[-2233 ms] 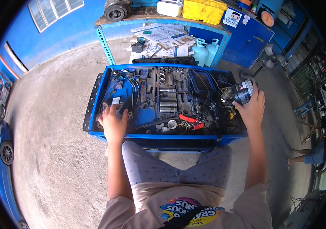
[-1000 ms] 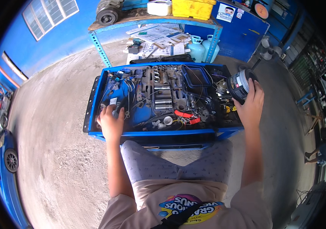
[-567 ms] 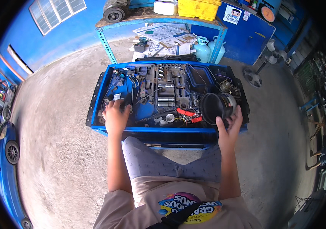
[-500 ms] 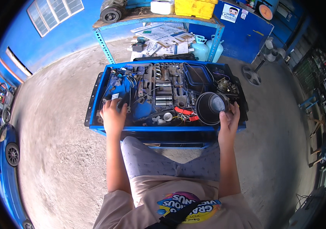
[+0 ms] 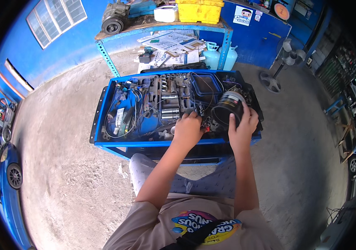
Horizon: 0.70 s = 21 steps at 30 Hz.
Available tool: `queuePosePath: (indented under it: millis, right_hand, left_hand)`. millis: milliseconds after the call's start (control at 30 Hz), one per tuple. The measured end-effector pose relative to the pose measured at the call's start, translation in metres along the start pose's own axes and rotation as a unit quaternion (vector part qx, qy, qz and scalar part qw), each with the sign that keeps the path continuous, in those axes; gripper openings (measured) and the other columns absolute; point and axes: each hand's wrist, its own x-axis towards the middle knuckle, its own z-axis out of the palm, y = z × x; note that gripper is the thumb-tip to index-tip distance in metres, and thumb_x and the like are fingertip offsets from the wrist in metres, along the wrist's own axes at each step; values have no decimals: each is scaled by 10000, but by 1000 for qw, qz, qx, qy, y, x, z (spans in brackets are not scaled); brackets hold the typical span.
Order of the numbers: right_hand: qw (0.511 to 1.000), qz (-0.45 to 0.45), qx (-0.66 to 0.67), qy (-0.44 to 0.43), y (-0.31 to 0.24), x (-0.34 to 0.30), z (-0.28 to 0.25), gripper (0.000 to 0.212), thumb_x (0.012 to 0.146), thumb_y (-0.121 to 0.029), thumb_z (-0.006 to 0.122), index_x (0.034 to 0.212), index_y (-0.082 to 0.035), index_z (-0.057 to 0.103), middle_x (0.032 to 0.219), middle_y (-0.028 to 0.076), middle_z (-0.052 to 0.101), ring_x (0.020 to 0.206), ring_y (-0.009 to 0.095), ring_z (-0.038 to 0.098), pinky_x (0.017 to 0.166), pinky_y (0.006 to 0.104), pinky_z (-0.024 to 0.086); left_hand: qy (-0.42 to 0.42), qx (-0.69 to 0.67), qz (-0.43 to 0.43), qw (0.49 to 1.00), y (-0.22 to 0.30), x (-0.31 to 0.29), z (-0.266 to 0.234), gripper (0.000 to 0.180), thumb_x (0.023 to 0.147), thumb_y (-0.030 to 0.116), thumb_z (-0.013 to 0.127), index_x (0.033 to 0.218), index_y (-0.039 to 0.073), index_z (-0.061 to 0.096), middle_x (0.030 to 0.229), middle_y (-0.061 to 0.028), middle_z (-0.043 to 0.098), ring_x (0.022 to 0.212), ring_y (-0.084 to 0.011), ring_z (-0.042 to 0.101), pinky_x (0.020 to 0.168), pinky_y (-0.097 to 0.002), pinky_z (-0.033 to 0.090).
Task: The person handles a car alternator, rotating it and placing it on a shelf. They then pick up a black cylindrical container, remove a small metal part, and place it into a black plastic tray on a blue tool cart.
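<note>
Near the front left corner of the blue metal tool tray [image 5: 144,144], a flat white tube [image 5: 119,118] now lies uncovered. The left hand [image 5: 188,128] has moved from there to the tray's middle, beside silver cylindrical sockets [image 5: 170,111]; whether its grip holds anything, I cannot tell. Toward the right edge, a black cylindrical container [image 5: 229,105], label newly turned into view, is gripped by the right hand [image 5: 243,124].

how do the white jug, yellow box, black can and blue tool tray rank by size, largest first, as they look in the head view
1. blue tool tray
2. yellow box and black can: too close to rank, the box cut off by the picture's edge
3. white jug
</note>
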Motion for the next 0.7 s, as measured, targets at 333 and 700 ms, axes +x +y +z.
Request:
queuePosePath:
  millis: [333,700]
  right_hand:
    - [996,39,-1,-81,-10,-14,-7,780,908,-360,696,1496,-8,325,1428,236,359,1336,410,349,1102,562,266]
    - [979,-36,197,-38,-50,-83,-30,502,860,-138,704,1298,36,533,1327,222,444,1207,382,430,1040,492,326]
  left_hand:
    - [-59,128,-7,990,7,-3,1,197,759,177,732,921,66,755,1094,-68,644,1061,-270,600,969,-461,434]
    - [138,-180,18,974,-16,-6,-44,181,812,104,675,958,-2,689,1218,-126,565,1206,-337,478,1081,-561,274]
